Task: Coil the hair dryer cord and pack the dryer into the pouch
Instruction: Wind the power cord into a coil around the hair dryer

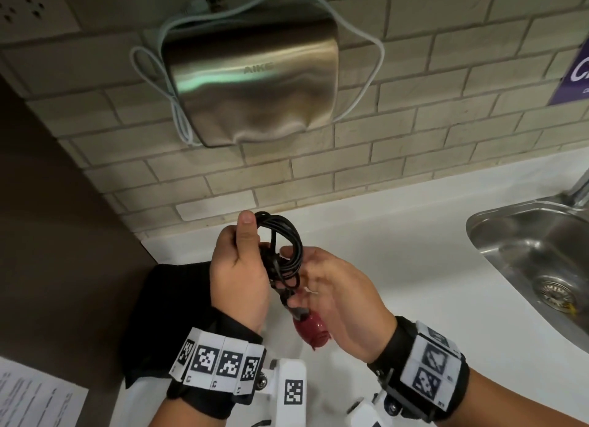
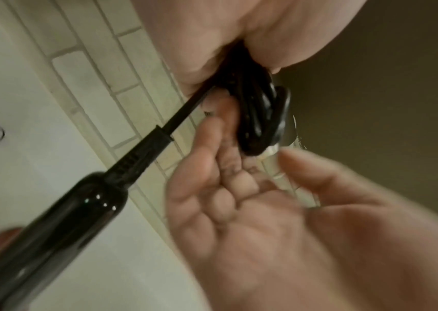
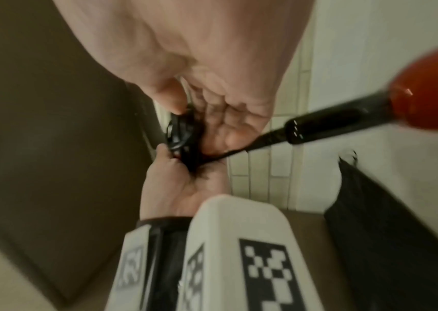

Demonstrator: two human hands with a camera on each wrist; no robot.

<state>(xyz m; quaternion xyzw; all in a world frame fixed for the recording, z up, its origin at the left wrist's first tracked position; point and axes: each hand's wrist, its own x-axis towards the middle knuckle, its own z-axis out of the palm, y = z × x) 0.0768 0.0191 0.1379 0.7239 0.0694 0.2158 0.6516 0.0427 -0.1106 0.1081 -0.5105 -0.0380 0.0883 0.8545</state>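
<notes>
Above the tabletop (image 1: 398,235), left hand (image 1: 237,277) grips the coiled cord (image 1: 283,245), right hand (image 1: 338,296) half-curled beside it, dryer (image 1: 310,329) dangling handle-up below them, pouch (image 1: 165,315) lying nearer the left hand.

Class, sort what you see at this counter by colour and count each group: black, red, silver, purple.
Black: 2, cord, pouch
Red: 1, hair dryer
Silver: 3, hand dryer, sink, tap
Purple: 1, sign
Total: 7
</notes>
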